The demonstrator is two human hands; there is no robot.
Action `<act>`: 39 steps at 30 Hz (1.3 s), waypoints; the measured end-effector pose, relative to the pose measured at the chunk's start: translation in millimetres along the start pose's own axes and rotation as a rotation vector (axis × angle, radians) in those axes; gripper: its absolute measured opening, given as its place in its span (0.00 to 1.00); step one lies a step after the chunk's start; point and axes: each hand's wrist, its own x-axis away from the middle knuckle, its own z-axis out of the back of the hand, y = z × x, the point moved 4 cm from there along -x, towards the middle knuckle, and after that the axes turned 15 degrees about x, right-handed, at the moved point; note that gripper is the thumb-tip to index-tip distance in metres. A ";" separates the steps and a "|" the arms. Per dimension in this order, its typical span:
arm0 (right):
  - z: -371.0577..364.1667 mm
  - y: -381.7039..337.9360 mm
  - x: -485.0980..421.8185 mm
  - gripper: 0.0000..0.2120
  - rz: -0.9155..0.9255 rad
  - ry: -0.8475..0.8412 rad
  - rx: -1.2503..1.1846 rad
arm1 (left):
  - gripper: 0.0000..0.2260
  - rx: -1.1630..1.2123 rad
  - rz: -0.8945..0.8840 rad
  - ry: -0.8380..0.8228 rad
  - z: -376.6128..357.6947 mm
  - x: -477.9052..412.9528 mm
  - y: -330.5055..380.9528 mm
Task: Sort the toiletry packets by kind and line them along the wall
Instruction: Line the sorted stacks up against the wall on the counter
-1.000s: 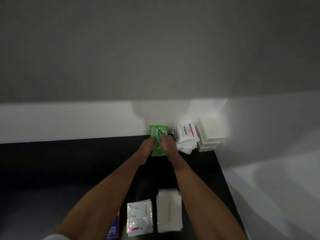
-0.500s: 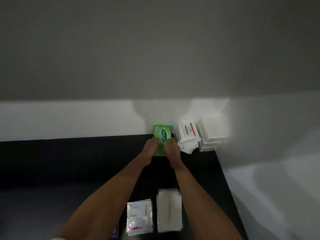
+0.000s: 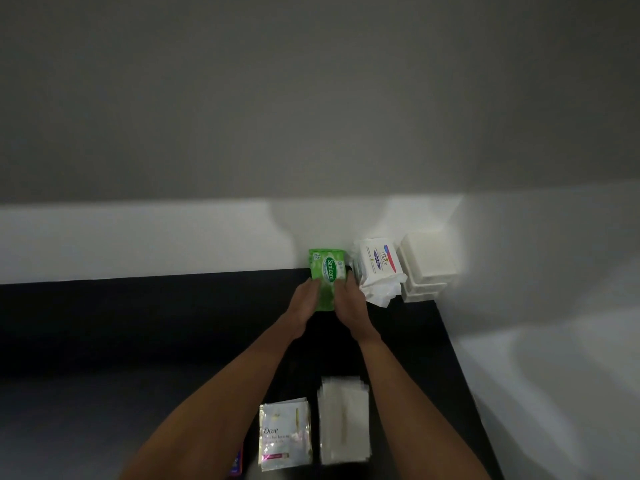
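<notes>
1. At the back of the black counter [image 3: 138, 323], I hold a green Sanicare pack [image 3: 327, 271] between both hands, its printed face up and its far end tipped up against the white wall [image 3: 173, 237].
2. My left hand [image 3: 304, 299] grips the pack's left edge near its lower half, fingers curled in against the wrapper.
3. My right hand [image 3: 349, 299] grips the right edge in the same way, fingers curled onto the wrapper and the wrist angled in from the right.
4. Just right of the green pack, a small stack of white Dove packs [image 3: 375, 263] leans on the wall, with a loose crumpled flap of white wrapper hanging at its near end. My right hand lies just beside that stack; whether the two touch, I cannot tell.
5. Further right, in the corner, stand stacked white boxes [image 3: 427, 261], close against the Dove packs.
6. Well apart from that row, at the counter's near edge between my forearms, lie a pile of Dove sachets [image 3: 284, 433] and, to its right, a pile of plain white sachets [image 3: 343, 419], the two piles side by side.
7. A blue packet [image 3: 235, 462] peeks out from under my left forearm, mostly hidden, at the bottom edge of the view.
</notes>
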 end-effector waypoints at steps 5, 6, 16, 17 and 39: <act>3.3 1.0 15.1 0.22 0.071 0.032 0.037 | 0.16 -0.048 -0.041 -0.012 -2.1 7.2 1.3; 4.8 0.2 17.4 0.22 0.067 0.039 0.056 | 0.16 -0.056 -0.046 -0.007 -2.4 7.2 0.8; -6.1 4.0 13.1 0.19 0.012 0.011 0.126 | 0.19 -0.123 -0.030 0.022 -8.3 7.0 -1.7; -4.5 2.4 13.1 0.18 0.003 0.015 0.134 | 0.19 -0.125 -0.029 0.024 -8.9 6.9 -1.1; 4.4 -2.4 33.3 0.28 0.238 0.082 0.380 | 0.20 -0.170 0.005 0.046 4.2 20.0 10.5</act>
